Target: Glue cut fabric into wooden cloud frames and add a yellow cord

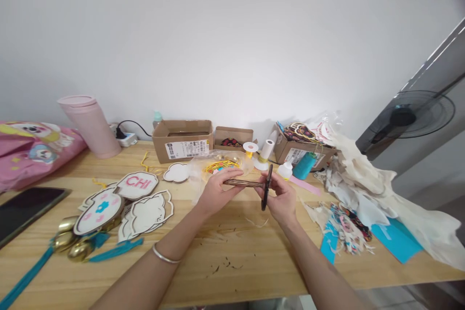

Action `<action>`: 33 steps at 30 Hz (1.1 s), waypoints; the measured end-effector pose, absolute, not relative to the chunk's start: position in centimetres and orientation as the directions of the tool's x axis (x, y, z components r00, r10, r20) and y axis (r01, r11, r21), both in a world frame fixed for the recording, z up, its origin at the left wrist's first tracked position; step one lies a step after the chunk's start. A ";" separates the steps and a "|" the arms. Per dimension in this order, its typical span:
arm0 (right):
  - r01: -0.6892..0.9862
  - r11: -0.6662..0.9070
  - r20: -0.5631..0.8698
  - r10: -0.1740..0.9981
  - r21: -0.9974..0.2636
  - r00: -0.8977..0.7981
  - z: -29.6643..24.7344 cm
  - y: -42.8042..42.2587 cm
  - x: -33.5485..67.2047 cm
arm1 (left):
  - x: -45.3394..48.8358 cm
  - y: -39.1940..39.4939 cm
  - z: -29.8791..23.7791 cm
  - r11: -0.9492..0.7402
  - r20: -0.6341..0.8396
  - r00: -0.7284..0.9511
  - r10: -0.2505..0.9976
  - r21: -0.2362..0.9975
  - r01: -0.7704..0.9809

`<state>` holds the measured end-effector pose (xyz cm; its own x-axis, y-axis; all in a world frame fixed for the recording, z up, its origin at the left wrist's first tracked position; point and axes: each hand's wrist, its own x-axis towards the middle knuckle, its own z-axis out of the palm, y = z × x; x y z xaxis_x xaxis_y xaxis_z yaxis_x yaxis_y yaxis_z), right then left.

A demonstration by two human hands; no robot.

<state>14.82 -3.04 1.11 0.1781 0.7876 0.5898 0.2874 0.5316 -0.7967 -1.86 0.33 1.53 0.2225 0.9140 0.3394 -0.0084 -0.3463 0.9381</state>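
My left hand (222, 191) is closed around one end of a thin brown piece (244, 183), seen edge-on and lying roughly level above the table. A dark flat piece (267, 188) with a scalloped-looking outline stands upright, also edge-on, with my right hand (282, 197) pinching it. The two pieces meet or nearly meet at the right end of the brown one; I cannot tell whether they are joined. Just behind my hands lies a clear plastic bag (198, 167) with yellow cords (221, 165). Dark crumbs (227, 264) are scattered on the table below.
Left are white embroidered plaques (137, 185), brass bells (80, 250) with teal tassels, a phone (29, 208) and a pink tumbler (90, 126). Cardboard boxes (160, 152), spools (267, 150) and a teal thread cone (305, 167) line the wall. Cream fabric (385, 193) covers the right side.
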 end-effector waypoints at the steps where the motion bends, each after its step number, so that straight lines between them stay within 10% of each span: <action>1: 0.279 0.525 0.583 0.790 -0.804 0.191 1.2 -3.1 14.8 | -1.9 0.4 1.4 -0.366 0.356 0.207 0.911 0.931 0.009; 19: -0.200 0.331 0.248 0.902 -0.922 0.352 0.7 -2.9 14.8 | -2.2 1.9 -0.1 -0.377 0.394 0.187 0.900 0.919 -0.118; 26: -0.237 0.338 0.238 0.898 -0.911 0.369 0.6 -2.8 14.8 | -2.2 1.3 1.0 -0.131 0.210 0.208 0.955 0.932 -0.338; 33: -0.061 0.373 0.334 0.883 -0.926 0.330 0.9 -2.9 14.4 | -2.5 1.8 0.6 -0.228 0.330 0.240 0.913 0.900 -0.370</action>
